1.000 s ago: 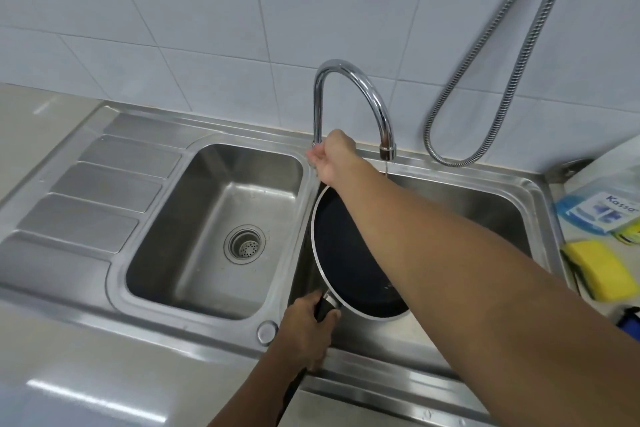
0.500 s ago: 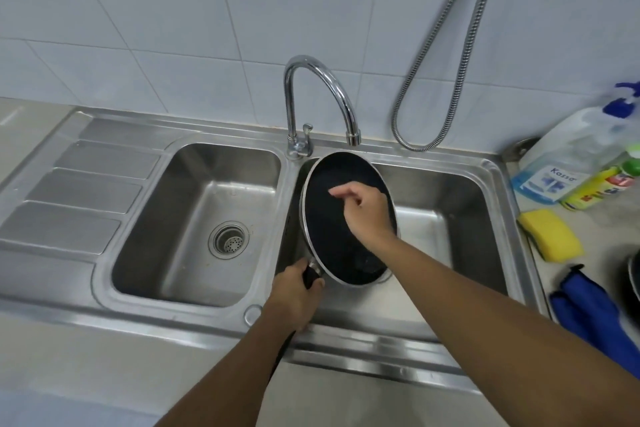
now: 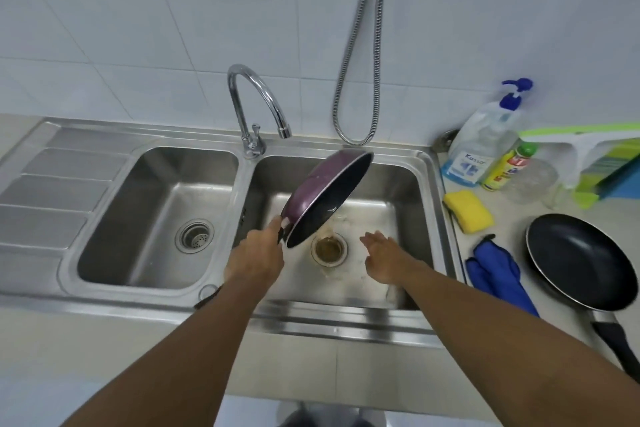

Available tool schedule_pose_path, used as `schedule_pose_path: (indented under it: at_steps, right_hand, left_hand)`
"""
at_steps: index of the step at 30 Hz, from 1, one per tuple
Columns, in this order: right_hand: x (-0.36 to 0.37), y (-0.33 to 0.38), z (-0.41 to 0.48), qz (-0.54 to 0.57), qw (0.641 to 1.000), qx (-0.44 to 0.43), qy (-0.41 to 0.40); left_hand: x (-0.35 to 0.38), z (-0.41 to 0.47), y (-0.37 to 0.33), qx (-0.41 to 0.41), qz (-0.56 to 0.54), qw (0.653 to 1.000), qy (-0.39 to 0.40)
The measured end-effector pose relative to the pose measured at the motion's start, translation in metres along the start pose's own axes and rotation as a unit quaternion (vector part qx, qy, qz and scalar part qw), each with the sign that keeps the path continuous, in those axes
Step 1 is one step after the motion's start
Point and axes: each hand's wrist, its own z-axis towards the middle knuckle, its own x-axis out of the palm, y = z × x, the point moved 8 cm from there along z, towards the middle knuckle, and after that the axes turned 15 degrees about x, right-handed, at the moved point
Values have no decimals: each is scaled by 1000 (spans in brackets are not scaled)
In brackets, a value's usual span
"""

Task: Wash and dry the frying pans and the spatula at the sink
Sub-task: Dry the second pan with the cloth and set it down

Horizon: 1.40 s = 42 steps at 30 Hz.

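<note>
Looking down, a double stainless sink (image 3: 426, 163) is seen set into a pale counter (image 3: 512, 225) against a white tiled wall (image 3: 173, 10), with a chrome faucet (image 3: 256, 97) rising between the two basins and a metal hose (image 3: 363, 45) hung behind. Over the right basin a frying pan (image 3: 325, 198) is held tipped steeply on edge, purple outside turned left, black inside turned right, just above the murky drain (image 3: 329, 248). Its handle is gripped by the left hand (image 3: 254, 256), fingers curled tight around it. The right hand (image 3: 386, 258) is kept low over the right basin with nothing in it, fingers loosely spread. Along the counter's right edge a second frying pan (image 3: 581, 260), black inside, is laid flat, a blue cloth (image 3: 495, 270) just beside it. Nearer the back edge a yellow sponge (image 3: 467, 211), a pump soap bottle (image 3: 485, 139) and a smaller yellow bottle (image 3: 509, 166) are parked close together.
</note>
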Motion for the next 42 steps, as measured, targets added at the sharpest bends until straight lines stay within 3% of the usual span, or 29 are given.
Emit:
schedule_pose_path:
  at_steps: [7,11,13,16,19,23,25,30,35,37,39,42]
  right_hand:
    - [2,-29,-14,-113,992,-19,-46]
    - [-12,-39,-32,-52,992,-6,-112]
    - [-24,-60,-41,-20,981,42,-187]
    - [-32,-116,-59,-46,942,195,-269]
    - [-11,-166,-74,-69,916,315,-237]
    - [21,-198,-82,-58,909,351,-215]
    - [21,-201,-79,-40,915,333,-225]
    - [-13,-186,-70,202,901,265,-278]
    - [-86,-100,-83,352,824,11,-443]
    - [-109,-61,-82,373,812,-75,-443]
    - [-112,-16,-63,364,848,-148,-355]
    - [-71,36,-13,203,949,-177,-163]
  left_hand:
    - [2,-3,-43,27,57,998,-21]
    - [10,2,-56,7,7,1000,-19]
    - [17,4,-60,-5,-30,1000,-5]
    - [30,8,-66,-28,-83,996,17]
    - [47,11,-71,-58,-157,985,35]
    - [78,14,-80,-98,-363,925,54]
    - [86,15,-85,-103,-426,896,65]
    - [93,18,-82,-117,-496,858,66]
    - [90,8,-79,-138,-522,838,78]
    - [89,3,-74,-138,-517,840,86]
    - [90,-2,-67,-136,-514,842,94]
    - [88,-9,-55,-123,-513,842,115]
